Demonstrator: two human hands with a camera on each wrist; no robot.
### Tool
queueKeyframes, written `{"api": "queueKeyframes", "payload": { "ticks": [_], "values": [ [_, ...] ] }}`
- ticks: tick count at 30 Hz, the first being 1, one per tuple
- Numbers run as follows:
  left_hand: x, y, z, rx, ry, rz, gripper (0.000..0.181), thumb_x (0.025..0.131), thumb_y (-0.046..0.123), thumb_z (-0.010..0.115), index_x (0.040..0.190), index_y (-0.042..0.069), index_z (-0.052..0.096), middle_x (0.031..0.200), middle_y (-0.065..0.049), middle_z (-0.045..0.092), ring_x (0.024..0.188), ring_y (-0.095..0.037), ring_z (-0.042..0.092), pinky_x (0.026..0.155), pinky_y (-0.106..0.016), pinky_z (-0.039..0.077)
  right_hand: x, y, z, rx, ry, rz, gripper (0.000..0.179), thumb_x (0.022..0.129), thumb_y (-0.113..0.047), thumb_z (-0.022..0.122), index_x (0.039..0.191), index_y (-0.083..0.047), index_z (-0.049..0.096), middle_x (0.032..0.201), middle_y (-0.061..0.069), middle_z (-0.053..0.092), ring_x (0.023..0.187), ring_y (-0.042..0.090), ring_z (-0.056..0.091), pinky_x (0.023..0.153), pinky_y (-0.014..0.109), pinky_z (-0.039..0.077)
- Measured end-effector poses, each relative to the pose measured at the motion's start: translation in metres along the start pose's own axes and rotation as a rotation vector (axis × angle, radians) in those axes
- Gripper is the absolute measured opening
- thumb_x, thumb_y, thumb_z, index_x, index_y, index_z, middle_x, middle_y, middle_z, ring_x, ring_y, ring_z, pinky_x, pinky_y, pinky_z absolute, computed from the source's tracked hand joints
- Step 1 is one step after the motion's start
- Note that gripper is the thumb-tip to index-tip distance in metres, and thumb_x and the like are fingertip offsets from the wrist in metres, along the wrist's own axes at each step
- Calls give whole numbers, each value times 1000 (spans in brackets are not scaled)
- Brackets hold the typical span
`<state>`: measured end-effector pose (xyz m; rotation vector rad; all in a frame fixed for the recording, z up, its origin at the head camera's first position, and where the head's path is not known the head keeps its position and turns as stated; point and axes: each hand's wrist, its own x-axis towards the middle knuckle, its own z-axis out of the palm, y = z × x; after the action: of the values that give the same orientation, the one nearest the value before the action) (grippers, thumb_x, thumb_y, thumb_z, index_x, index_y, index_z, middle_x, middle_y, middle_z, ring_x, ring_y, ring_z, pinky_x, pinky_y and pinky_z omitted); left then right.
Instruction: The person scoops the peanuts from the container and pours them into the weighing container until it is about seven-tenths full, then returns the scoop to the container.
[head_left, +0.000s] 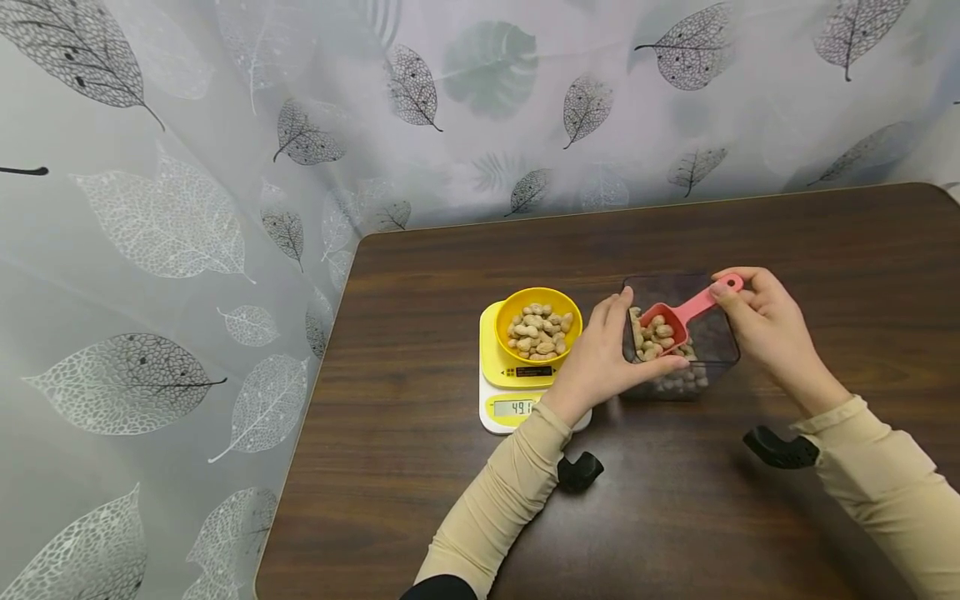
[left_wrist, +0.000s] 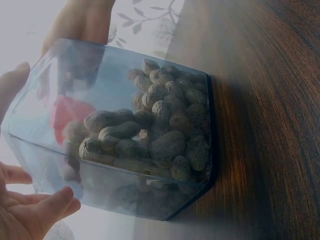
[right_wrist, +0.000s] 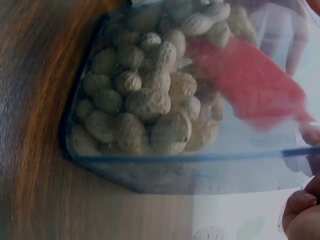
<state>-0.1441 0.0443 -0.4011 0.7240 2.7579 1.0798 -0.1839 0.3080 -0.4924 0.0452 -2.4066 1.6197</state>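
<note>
A clear, grey-tinted plastic container (head_left: 716, 346) with peanuts (left_wrist: 165, 112) in its lower part stands on the table. My left hand (head_left: 600, 358) holds it at the left, thumb along the near rim and fingers over the far left side. In my right hand (head_left: 772, 329), the handle of a pink scoop (head_left: 696, 305) is pinched between thumb and fingers. The scoop's bowl (right_wrist: 260, 82) is inside the container, tilted down to the left, with peanuts (head_left: 658, 332) in and around it.
Left of the container, a yellow bowl (head_left: 538, 292) of peanuts sits on a yellow and white kitchen scale (head_left: 491, 367). Its display (head_left: 513, 407) is partly covered by my left wrist and reads about 49.1. A leaf-patterned curtain (head_left: 480, 108) hangs behind the brown wooden table (head_left: 397, 375).
</note>
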Motion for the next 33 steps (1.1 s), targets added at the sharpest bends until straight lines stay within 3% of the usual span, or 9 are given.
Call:
{"api": "queueKeyframes", "payload": {
  "ticks": [6,8,10,13,15,18,23,28,33],
  "values": [
    [0,0,0,-4,-9,-4,97,66,67,56,141,29,8,143,6,24,129,-8,31,100,-29,37,4,6,1,336,38,31,39,84,-21,56,118,-5,44,69,3,56,52,11,42,39,26,28],
    [-1,0,-1,-9,-12,-5,97,66,67,56,140,30,7,143,7,23,129,-8,30,100,-28,37,1,-8,1,334,32,39,35,85,-19,55,116,-6,44,68,0,54,51,9,39,40,26,26],
    [-1,0,-1,-12,-14,-4,96,66,66,57,140,31,7,143,6,23,129,-8,30,100,-29,37,-2,-12,1,276,46,41,35,85,-21,55,116,-8,45,68,-2,53,51,9,37,39,26,25],
    [-1,-1,-1,-15,-14,-2,96,67,66,57,140,30,7,144,6,23,130,-8,29,100,-30,37,-5,-12,-1,275,77,72,36,84,-22,56,116,-9,46,68,-2,51,51,10,36,39,27,23],
    [-2,-1,-1,-19,-15,-2,96,67,66,57,140,30,7,144,6,23,130,-9,29,101,-30,37,-6,-1,-3,333,114,68,39,83,-22,58,117,-7,46,69,-1,52,54,11,38,39,25,26],
    [-2,-1,-1,-32,-14,-2,96,66,66,57,140,30,7,144,6,22,131,-8,28,101,-30,36,-10,-3,-4,505,142,61,38,82,-17,59,115,-3,46,71,2,53,58,11,42,41,22,29],
    [-4,0,-2,-43,-4,-3,97,66,66,58,140,31,7,144,7,22,130,-7,27,102,-29,35,-26,-52,-1,768,149,44,30,83,-7,55,110,2,44,81,4,50,60,10,44,50,18,39],
    [-4,0,-2,-44,-1,-2,96,66,65,58,140,31,7,144,7,23,131,-7,27,102,-31,35,-43,-109,6,922,184,72,22,82,-4,55,100,2,45,81,4,48,59,9,45,55,15,40],
    [-4,1,-3,-56,-11,-7,95,67,64,58,140,32,7,144,7,22,131,-7,26,103,-32,34,-48,-122,4,1026,218,106,17,83,0,53,98,2,45,82,5,48,60,11,46,54,17,40]
  ]
}}
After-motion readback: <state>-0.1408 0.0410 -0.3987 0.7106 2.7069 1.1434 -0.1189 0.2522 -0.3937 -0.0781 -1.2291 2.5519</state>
